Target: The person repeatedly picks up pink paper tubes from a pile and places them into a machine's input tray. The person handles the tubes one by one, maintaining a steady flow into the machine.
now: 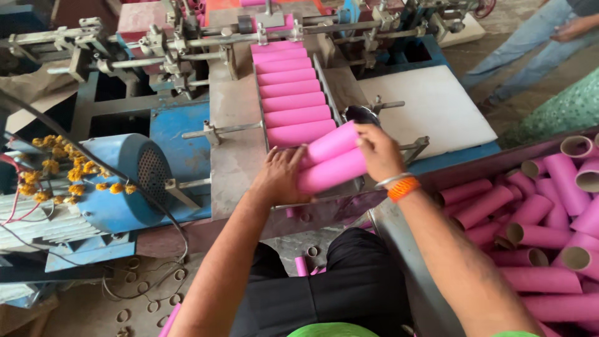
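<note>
My left hand [282, 178] and my right hand [378, 151] press from both ends on two pink cardboard tubes [332, 160], held just above the near end of a sloping metal feed chute [240, 118]. Several more pink tubes [288, 88] lie side by side in a row up the chute toward the machine's rollers [268, 28]. On my right wrist sit a metal bangle and an orange band [402, 187].
A bin [474, 165] at right holds several loose pink tubes [549, 243]. A blue electric motor [121, 181] with a marigold garland stands at left. A white board [430, 106] lies beyond my right hand. Another person's legs [530, 43] show at top right. Cut cardboard rings litter the floor [150, 293].
</note>
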